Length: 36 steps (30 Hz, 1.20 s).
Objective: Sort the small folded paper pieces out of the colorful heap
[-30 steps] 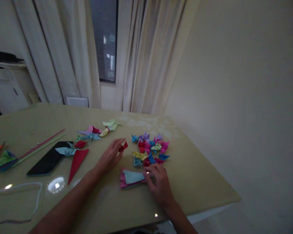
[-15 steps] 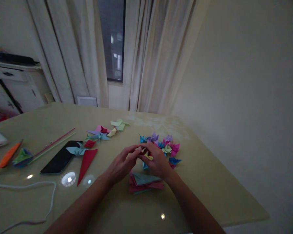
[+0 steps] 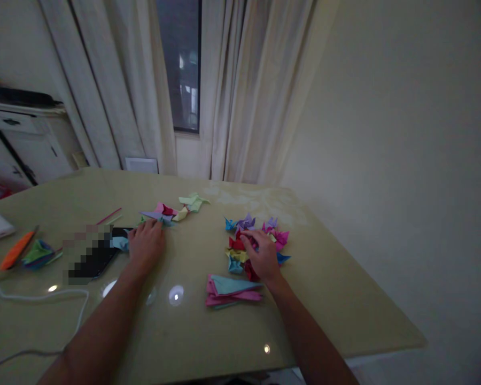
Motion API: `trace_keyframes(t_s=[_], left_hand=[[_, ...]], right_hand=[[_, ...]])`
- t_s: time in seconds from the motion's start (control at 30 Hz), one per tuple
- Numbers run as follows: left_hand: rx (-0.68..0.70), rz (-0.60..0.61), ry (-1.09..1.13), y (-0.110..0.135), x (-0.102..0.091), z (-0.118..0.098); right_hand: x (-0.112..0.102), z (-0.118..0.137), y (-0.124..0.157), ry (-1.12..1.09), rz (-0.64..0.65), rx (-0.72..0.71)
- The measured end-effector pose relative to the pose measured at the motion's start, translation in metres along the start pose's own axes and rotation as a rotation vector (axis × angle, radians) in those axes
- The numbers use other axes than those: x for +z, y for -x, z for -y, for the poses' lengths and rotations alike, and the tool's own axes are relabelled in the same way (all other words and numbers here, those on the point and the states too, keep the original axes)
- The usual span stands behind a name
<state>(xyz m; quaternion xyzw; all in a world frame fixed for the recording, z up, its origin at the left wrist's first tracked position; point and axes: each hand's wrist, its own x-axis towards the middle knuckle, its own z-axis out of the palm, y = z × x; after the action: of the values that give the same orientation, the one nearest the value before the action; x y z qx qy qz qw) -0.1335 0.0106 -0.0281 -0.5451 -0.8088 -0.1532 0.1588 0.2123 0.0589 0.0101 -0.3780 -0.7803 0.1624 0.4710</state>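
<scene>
My right hand (image 3: 261, 254) rests palm down on a pile of small folded paper pieces (image 3: 248, 240) in blue, purple, pink, red and yellow; its fingers lie spread over them. My left hand (image 3: 146, 245) lies flat on the table to the left, fingers stretched toward a row of folded paper shapes (image 3: 172, 210) in purple, pink, yellow and pale green, covering a red paper piece. A stack of folded pink and light blue paper (image 3: 229, 289) sits on the table just below my right hand.
A dark phone (image 3: 94, 255) lies left of my left hand. Thin straws (image 3: 108, 216), an orange object (image 3: 16, 249) and a green-blue folded piece (image 3: 38, 252) lie further left. A white cable (image 3: 36, 297) loops near the front edge. Curtains and a wall stand behind the table (image 3: 324, 299).
Both hands were pinching a small paper piece together over the pile. Now they have parted: the left moved left onto the table by the phone, the right settled on the pile.
</scene>
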Motion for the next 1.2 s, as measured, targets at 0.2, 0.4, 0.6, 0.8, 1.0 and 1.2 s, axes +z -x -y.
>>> trace_keyframes(t_s=[0.2, 0.4, 0.6, 0.8, 1.0, 1.2], left_hand=[[0.124, -0.17, 0.163, -0.001, -0.007, -0.013], [0.652, -0.301, 0.599, 0.027, -0.019, -0.078], [0.76, -0.296, 0.759, 0.052, -0.028, -0.114], [0.397, -0.252, 0.545, 0.024, -0.014, -0.076], [0.02, 0.016, 0.215, -0.002, 0.017, -0.045], [0.114, 0.045, 0.165, -0.017, 0.022, -0.044]], right_hand=[[0.002, 0.005, 0.003, -0.029, -0.069, -0.028], [0.011, 0.011, 0.01, -0.038, 0.135, -0.175], [0.016, 0.01, 0.015, -0.02, 0.22, -0.223], [0.013, 0.005, 0.008, -0.052, 0.116, -0.107], [0.005, 0.006, -0.057, 0.015, 0.167, -0.056], [0.013, -0.01, -0.122, 0.336, 0.231, 0.043]])
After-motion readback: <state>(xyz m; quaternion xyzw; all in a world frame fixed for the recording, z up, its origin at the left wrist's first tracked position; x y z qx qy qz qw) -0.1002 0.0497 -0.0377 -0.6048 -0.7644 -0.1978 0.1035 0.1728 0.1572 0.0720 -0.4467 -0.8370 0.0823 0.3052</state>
